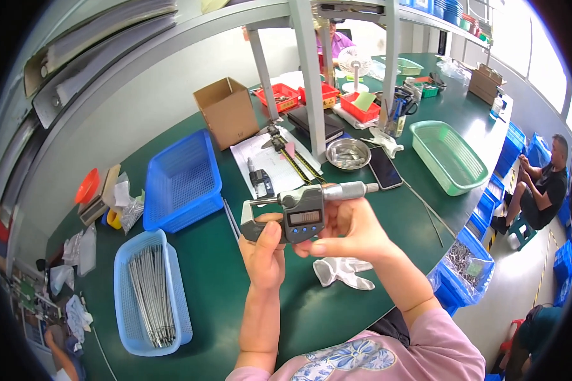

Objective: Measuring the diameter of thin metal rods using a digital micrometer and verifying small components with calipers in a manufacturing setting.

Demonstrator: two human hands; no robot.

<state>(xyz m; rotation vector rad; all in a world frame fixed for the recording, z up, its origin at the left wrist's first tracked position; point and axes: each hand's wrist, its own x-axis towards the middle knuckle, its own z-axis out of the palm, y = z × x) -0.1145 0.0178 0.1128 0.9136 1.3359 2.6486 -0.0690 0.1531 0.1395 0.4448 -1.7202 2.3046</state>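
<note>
Over the near part of the table I hold up a digital micrometer (304,219), its small screen facing me. My left hand (265,254) grips the frame at its left end, thumb in front. With my right hand (356,233) I hold its right side below the silver thimble, some fingers hidden behind the body. A white glove (343,273) lies on the table under my right hand. Just beyond, a second digital micrometer (260,182) rests on paper sheets (241,152), near a caliper (277,141).
A light blue basket (122,298) of thin metal rods stands at left, with a blue basket (152,216) and cardboard box (225,114) beyond it. A metal bowl (331,147), phone (385,168) and green basket (451,152) lie to the right. Shelf posts (308,76) rise ahead.
</note>
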